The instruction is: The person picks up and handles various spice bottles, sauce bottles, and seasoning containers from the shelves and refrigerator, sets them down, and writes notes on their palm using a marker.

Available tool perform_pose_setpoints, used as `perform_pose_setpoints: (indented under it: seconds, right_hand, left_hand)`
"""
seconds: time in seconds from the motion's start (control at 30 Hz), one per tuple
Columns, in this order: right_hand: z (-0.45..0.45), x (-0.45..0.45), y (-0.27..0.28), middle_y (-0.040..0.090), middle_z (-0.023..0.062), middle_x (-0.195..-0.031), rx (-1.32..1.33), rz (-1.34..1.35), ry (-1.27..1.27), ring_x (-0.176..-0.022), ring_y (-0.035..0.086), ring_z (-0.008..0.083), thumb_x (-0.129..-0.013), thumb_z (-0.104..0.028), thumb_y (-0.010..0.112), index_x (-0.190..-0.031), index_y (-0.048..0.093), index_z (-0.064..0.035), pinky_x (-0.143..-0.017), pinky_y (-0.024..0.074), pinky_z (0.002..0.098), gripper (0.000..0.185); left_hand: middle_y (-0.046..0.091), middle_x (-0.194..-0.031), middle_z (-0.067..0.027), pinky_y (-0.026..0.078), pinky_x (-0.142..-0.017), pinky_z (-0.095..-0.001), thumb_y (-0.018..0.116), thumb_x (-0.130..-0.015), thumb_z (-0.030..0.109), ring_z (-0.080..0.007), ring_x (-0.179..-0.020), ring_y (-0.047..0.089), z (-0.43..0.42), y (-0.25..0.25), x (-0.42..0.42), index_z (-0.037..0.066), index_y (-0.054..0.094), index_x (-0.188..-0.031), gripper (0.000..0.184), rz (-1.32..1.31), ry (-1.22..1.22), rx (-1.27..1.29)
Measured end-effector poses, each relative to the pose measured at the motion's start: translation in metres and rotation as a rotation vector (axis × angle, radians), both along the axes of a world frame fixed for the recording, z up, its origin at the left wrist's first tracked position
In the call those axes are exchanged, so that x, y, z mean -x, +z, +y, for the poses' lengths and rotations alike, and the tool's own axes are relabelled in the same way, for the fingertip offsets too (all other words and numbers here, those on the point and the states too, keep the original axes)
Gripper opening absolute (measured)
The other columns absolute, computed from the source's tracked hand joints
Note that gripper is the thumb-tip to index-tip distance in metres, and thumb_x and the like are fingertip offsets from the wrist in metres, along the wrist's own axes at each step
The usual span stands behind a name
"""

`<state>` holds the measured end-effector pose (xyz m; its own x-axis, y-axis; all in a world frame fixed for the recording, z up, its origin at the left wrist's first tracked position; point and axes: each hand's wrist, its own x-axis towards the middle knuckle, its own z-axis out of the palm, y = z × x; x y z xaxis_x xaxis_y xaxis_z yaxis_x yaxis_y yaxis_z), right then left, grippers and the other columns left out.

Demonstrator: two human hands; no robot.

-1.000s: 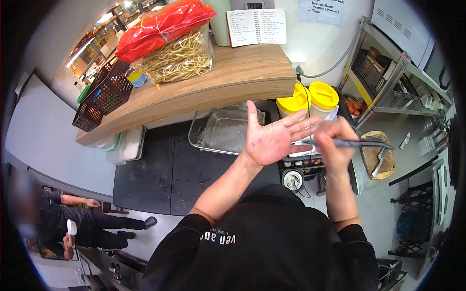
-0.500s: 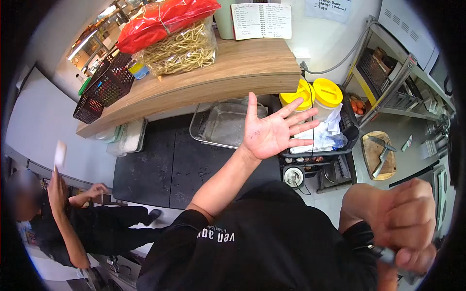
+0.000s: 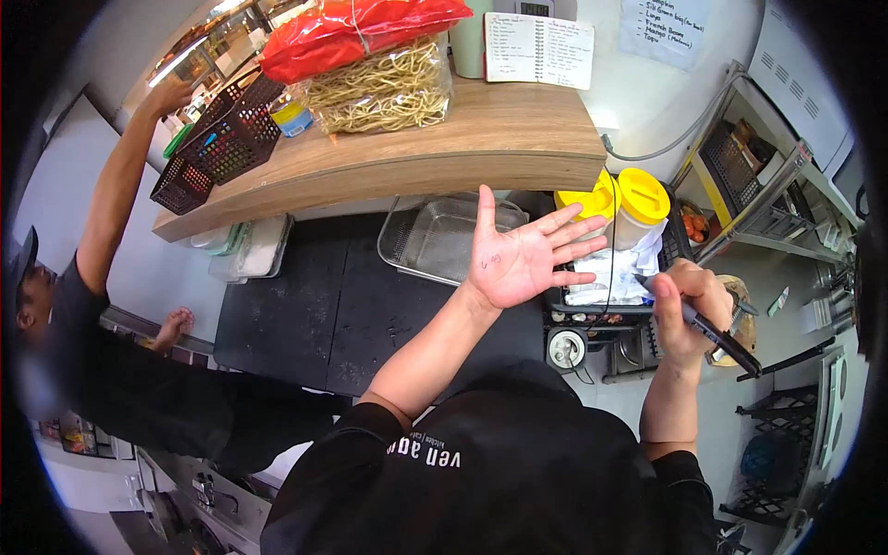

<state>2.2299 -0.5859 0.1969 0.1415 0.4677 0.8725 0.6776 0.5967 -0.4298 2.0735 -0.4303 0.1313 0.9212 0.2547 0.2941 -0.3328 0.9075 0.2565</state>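
My left hand (image 3: 518,264) is held palm up with its fingers spread and holds nothing; small dark writing shows on the palm. To its right, my right hand (image 3: 686,310) grips a dark pen (image 3: 721,344), its tip pointing up and left towards the left hand. Beneath and behind the left hand lie a wire mesh basket (image 3: 435,242) and the black counter (image 3: 370,319). White plastic bags (image 3: 612,277) rest in a black crate between the two hands, below tubs with yellow lids (image 3: 643,196).
A wooden shelf (image 3: 499,120) holds bagged noodles (image 3: 375,92), a red package (image 3: 356,37), an open notebook (image 3: 539,51) and dark baskets (image 3: 231,129). A co-worker's arm (image 3: 116,194) reaches up at the left. A round board (image 3: 740,324) stands at the right.
My right hand has come back up from the lower right beside the left hand, with the pen. The co-worker has moved closer and raised an arm towards the shelf baskets. The view has shifted slightly.
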Motion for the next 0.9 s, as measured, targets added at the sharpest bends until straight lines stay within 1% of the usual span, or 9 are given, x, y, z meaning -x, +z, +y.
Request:
perform_pose_setpoints:
  seconds: [0.13,0.27,0.4,0.67,0.77,0.87,0.9]
  right_hand:
    - [0.0,-0.003,-0.015,0.053,0.0042,-0.054,0.098,0.033,-0.144,-0.045,0.046,0.0117,-0.078,0.001,0.073,-0.067,0.051,-0.0029,-0.045,0.0344,0.0252,0.025]
    - [0.001,0.004,-0.021,0.053,0.0042,-0.055,0.158,0.023,-0.2,-0.045,0.046,0.0115,-0.079,0.0,0.072,-0.066,0.051,-0.0023,-0.045,0.0348,0.0253,0.024]
    - [0.005,0.02,-0.021,0.053,0.0042,-0.055,0.189,0.019,-0.21,-0.045,0.047,0.0112,-0.079,0.0,0.072,-0.066,0.05,-0.0023,-0.045,0.0348,0.0255,0.025]
    - [0.014,0.049,-0.022,0.053,0.0043,-0.054,0.18,-0.074,-0.281,-0.044,0.047,0.0126,-0.078,0.001,0.072,-0.065,0.051,-0.0023,-0.044,0.0344,0.0262,0.025]
    - [0.017,0.058,-0.026,0.053,0.0043,-0.054,0.167,-0.015,-0.284,-0.043,0.046,0.0122,-0.077,0.0,0.073,-0.065,0.051,-0.0025,-0.043,0.0337,0.0263,0.025]
    - [0.018,0.067,-0.025,0.052,0.0041,-0.053,0.194,-0.025,-0.284,-0.043,0.046,0.012,-0.078,0.0,0.073,-0.064,0.051,-0.0026,-0.043,0.0334,0.0262,0.026]
    - [0.017,0.066,-0.027,0.055,0.0036,-0.055,0.207,-0.023,-0.269,-0.044,0.048,0.0113,-0.078,-0.001,0.074,-0.067,0.053,-0.002,-0.044,0.0347,0.0253,0.023]
  left_hand:
    - [0.009,-0.154,-0.0265,0.008,-0.11,-0.0662,0.018,-0.074,0.09,-0.041,-0.144,0.008,0.005,-0.003,0.01,-0.004,0.014,-0.148,0.119,-0.007,-0.012,0.0]
    - [0.009,-0.154,-0.0265,0.007,-0.11,-0.066,0.018,-0.074,0.089,-0.0409,-0.144,0.009,0.011,-0.008,0.019,-0.003,0.015,-0.148,0.119,-0.023,-0.023,0.03]
    - [0.008,-0.155,-0.0261,0.006,-0.11,-0.0658,0.018,-0.074,0.089,-0.0407,-0.144,0.007,0.019,-0.013,0.03,-0.004,0.015,-0.148,0.118,-0.04,-0.016,0.036]
    - [0.006,-0.155,-0.0258,0.007,-0.111,-0.0651,0.019,-0.076,0.088,-0.0403,-0.144,0.005,0.036,-0.021,0.053,-0.005,0.014,-0.148,0.117,-0.072,-0.036,0.055]
    - [0.005,-0.155,-0.026,0.007,-0.111,-0.065,0.021,-0.076,0.087,-0.0403,-0.144,0.004,0.04,-0.021,0.058,-0.005,0.013,-0.148,0.117,-0.072,-0.047,0.042]
    - [0.005,-0.155,-0.026,0.007,-0.111,-0.0648,0.021,-0.077,0.087,-0.0403,-0.144,0.005,0.039,-0.021,0.059,-0.005,0.013,-0.148,0.116,-0.075,-0.043,0.046]
    - [0.005,-0.155,-0.026,0.007,-0.111,-0.0647,0.022,-0.077,0.087,-0.0404,-0.144,0.004,0.038,-0.022,0.059,-0.005,0.013,-0.148,0.116,-0.078,-0.048,0.044]
